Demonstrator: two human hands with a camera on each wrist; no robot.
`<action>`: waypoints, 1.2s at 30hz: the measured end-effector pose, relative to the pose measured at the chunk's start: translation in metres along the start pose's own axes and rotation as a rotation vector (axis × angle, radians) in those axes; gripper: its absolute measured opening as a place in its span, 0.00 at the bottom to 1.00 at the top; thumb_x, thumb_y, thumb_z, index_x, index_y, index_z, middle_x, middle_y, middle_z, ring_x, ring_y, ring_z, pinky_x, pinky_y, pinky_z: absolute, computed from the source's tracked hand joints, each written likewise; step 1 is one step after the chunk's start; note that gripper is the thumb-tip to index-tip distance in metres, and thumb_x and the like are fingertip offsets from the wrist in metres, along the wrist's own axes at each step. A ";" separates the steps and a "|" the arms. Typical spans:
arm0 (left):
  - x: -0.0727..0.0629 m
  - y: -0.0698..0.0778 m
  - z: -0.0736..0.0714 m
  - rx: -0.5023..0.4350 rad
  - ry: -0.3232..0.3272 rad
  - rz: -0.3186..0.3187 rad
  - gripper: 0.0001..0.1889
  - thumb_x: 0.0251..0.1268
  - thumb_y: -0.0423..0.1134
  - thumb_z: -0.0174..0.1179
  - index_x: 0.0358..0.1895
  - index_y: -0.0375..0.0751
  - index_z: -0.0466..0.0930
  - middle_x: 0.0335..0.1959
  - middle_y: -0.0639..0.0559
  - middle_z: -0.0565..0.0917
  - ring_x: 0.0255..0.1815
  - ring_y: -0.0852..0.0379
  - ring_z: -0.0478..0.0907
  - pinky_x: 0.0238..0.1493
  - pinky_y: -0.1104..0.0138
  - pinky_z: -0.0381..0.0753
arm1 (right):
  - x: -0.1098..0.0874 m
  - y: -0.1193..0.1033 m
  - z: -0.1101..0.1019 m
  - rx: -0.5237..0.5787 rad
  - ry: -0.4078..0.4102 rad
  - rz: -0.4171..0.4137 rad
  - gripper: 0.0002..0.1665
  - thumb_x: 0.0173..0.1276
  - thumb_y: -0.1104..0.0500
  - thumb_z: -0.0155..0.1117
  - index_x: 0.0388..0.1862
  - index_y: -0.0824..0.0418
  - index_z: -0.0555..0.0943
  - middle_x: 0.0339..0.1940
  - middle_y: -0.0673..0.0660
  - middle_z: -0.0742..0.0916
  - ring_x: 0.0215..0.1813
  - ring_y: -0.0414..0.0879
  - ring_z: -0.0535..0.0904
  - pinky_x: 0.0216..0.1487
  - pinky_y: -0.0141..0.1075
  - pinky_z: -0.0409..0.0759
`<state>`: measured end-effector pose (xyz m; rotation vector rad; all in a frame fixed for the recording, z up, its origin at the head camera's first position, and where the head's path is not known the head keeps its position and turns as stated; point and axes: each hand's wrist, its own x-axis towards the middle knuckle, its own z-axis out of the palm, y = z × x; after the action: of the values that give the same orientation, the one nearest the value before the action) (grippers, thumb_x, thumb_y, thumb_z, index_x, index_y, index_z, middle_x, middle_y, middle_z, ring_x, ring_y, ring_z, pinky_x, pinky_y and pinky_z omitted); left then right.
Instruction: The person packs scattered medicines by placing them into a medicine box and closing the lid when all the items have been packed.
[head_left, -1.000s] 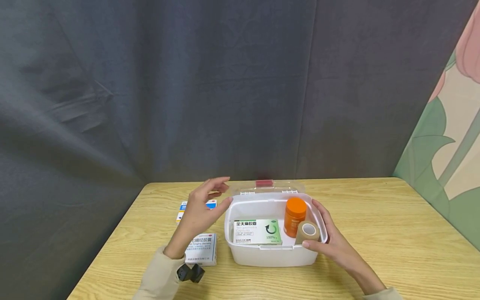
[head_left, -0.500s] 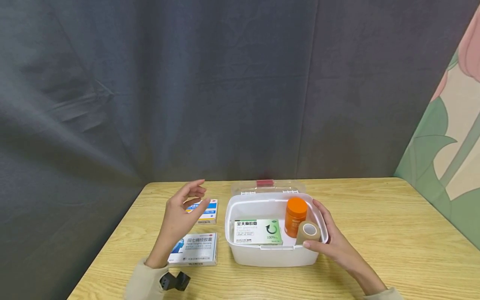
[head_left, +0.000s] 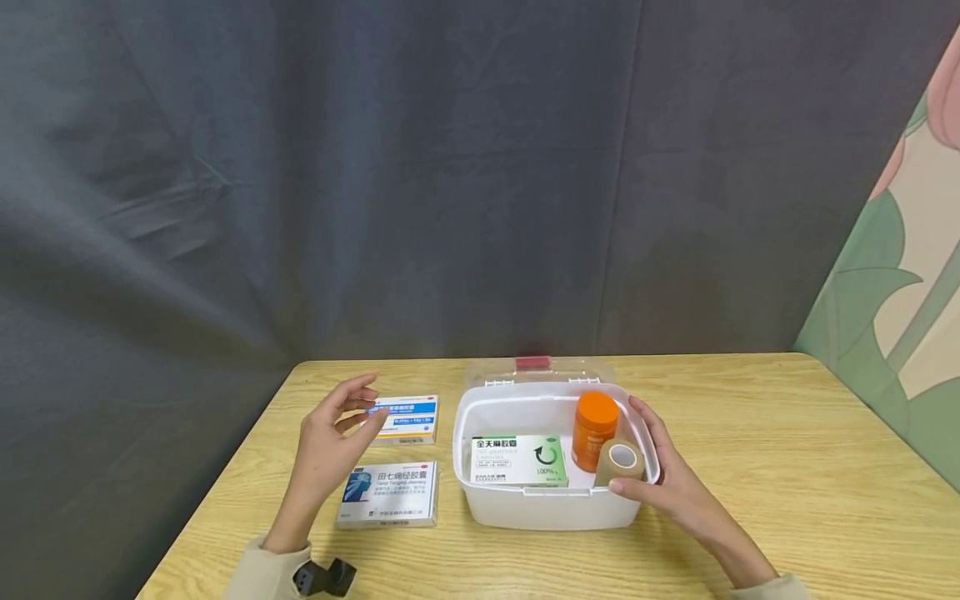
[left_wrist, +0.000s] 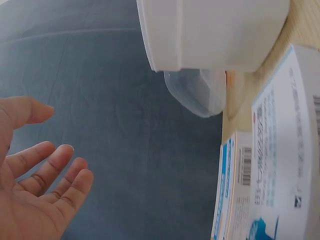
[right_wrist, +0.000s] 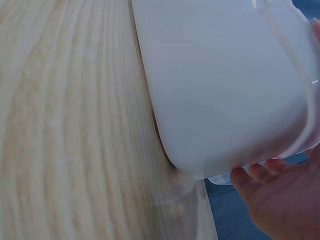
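An uncapped white plastic storage box [head_left: 547, 510] stands on the table. In it are a green-and-white medicine box [head_left: 517, 460], an orange bottle [head_left: 595, 429] and a tan bandage roll [head_left: 621, 463]. My right hand [head_left: 671, 475] holds the storage box at its right end, fingers along the outer wall, thumb over the front rim by the roll. My left hand [head_left: 333, 437] hovers with nothing in it, fingers loosely bent and thumb apart. Close to it lie a blue-and-white medicine box [head_left: 408, 417] and, nearer, a silver-white capsule box [head_left: 390, 494].
The clear lid [head_left: 577, 369] with a red latch [head_left: 533, 363] hangs back behind the storage box on its hinges. A dark curtain [head_left: 465, 183] rises behind the wooden table [head_left: 750, 417]. A flower-patterned panel [head_left: 885, 300] borders the right side.
My left hand has moved left, away from the storage box's left rim, uncovering the two medicine boxes on the table. My right hand has kept its place on the storage box.
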<state>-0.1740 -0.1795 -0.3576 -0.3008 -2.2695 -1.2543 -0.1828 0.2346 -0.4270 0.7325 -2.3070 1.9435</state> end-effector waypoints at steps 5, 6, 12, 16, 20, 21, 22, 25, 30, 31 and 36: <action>-0.005 -0.008 -0.007 0.018 0.008 -0.035 0.23 0.59 0.30 0.68 0.58 0.39 0.77 0.44 0.49 0.82 0.44 0.56 0.79 0.47 0.64 0.82 | 0.000 0.000 0.000 0.009 -0.007 0.000 0.61 0.56 0.71 0.68 0.79 0.55 0.42 0.76 0.69 0.49 0.72 0.70 0.46 0.60 0.75 0.45; -0.005 -0.009 -0.008 0.014 0.011 -0.041 0.23 0.58 0.29 0.68 0.58 0.38 0.77 0.44 0.48 0.82 0.44 0.55 0.79 0.47 0.66 0.82 | 0.000 0.000 0.001 0.010 -0.009 0.001 0.61 0.57 0.71 0.68 0.79 0.55 0.41 0.76 0.69 0.49 0.72 0.70 0.46 0.60 0.75 0.46; -0.009 -0.015 -0.012 0.023 0.001 -0.067 0.22 0.58 0.28 0.67 0.57 0.37 0.78 0.43 0.47 0.82 0.45 0.47 0.79 0.46 0.66 0.82 | -0.001 0.001 0.001 0.006 -0.007 0.010 0.61 0.57 0.71 0.68 0.79 0.54 0.41 0.76 0.69 0.49 0.71 0.70 0.47 0.59 0.74 0.49; -0.011 -0.021 -0.013 0.041 -0.008 -0.083 0.22 0.58 0.28 0.67 0.57 0.36 0.78 0.43 0.47 0.82 0.45 0.47 0.79 0.46 0.65 0.82 | 0.000 0.001 0.001 0.009 -0.009 0.006 0.61 0.57 0.71 0.68 0.79 0.54 0.41 0.76 0.68 0.49 0.72 0.70 0.46 0.59 0.75 0.47; -0.013 -0.026 -0.014 0.063 -0.014 -0.095 0.22 0.58 0.29 0.67 0.57 0.37 0.78 0.44 0.47 0.82 0.45 0.51 0.79 0.45 0.70 0.81 | 0.000 0.001 0.001 0.009 -0.013 0.005 0.61 0.57 0.71 0.68 0.79 0.54 0.41 0.77 0.68 0.48 0.72 0.70 0.45 0.59 0.76 0.45; -0.013 -0.028 -0.015 0.065 -0.016 -0.098 0.22 0.58 0.29 0.68 0.57 0.37 0.78 0.44 0.47 0.82 0.45 0.51 0.79 0.45 0.70 0.80 | 0.000 0.001 0.001 0.009 -0.013 0.005 0.61 0.57 0.71 0.68 0.79 0.54 0.41 0.77 0.68 0.48 0.72 0.70 0.45 0.59 0.76 0.45; -0.014 -0.029 -0.015 0.065 -0.018 -0.103 0.22 0.58 0.30 0.68 0.57 0.37 0.78 0.44 0.46 0.82 0.45 0.51 0.79 0.45 0.71 0.80 | 0.000 0.001 0.001 0.008 -0.013 0.005 0.61 0.57 0.71 0.68 0.79 0.53 0.41 0.77 0.68 0.48 0.72 0.70 0.45 0.58 0.76 0.45; -0.014 -0.032 -0.017 0.065 -0.032 -0.119 0.22 0.59 0.30 0.68 0.58 0.38 0.78 0.45 0.45 0.82 0.46 0.50 0.79 0.45 0.71 0.80 | 0.001 0.001 0.001 0.006 -0.010 0.007 0.61 0.57 0.71 0.68 0.79 0.53 0.41 0.77 0.67 0.48 0.72 0.70 0.44 0.59 0.76 0.45; -0.016 -0.038 -0.020 0.064 -0.077 -0.142 0.21 0.61 0.32 0.67 0.58 0.37 0.78 0.45 0.44 0.82 0.46 0.48 0.79 0.45 0.65 0.81 | 0.001 0.000 0.000 0.008 -0.015 0.009 0.61 0.57 0.71 0.68 0.79 0.53 0.42 0.77 0.67 0.49 0.72 0.69 0.44 0.59 0.77 0.44; -0.016 -0.039 -0.021 0.062 -0.093 -0.145 0.21 0.61 0.32 0.67 0.58 0.37 0.78 0.45 0.44 0.82 0.47 0.47 0.79 0.46 0.63 0.82 | 0.001 0.000 0.000 0.007 -0.015 0.009 0.61 0.57 0.71 0.68 0.79 0.53 0.42 0.77 0.66 0.49 0.72 0.69 0.44 0.59 0.77 0.43; -0.013 -0.050 -0.024 0.058 -0.245 -0.207 0.24 0.60 0.37 0.69 0.59 0.36 0.77 0.47 0.42 0.80 0.47 0.46 0.79 0.47 0.58 0.82 | 0.000 0.000 0.000 0.005 -0.008 0.014 0.61 0.57 0.71 0.68 0.80 0.52 0.42 0.77 0.66 0.48 0.73 0.70 0.43 0.58 0.78 0.43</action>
<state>-0.1763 -0.2265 -0.3904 -0.2119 -2.5974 -1.3111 -0.1825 0.2348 -0.4272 0.7279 -2.3192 1.9559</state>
